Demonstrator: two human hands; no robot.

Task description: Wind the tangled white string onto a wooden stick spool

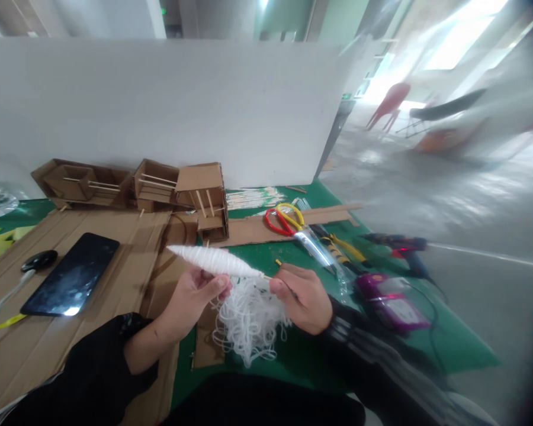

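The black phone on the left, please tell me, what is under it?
Under the black phone, a brown cardboard sheet shows around its edges. A yellow strip reaches its near edge. Whatever lies directly beneath is covered.

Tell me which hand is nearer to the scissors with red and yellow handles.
Right. The right hand is close to the scissors, on the wearer's side of them; the left hand is farther away, to their left.

hands (204, 299) (305, 296): 2 | white spindle (215, 260): 1 | scissors (311, 245): 1 | phone (73, 272): 1
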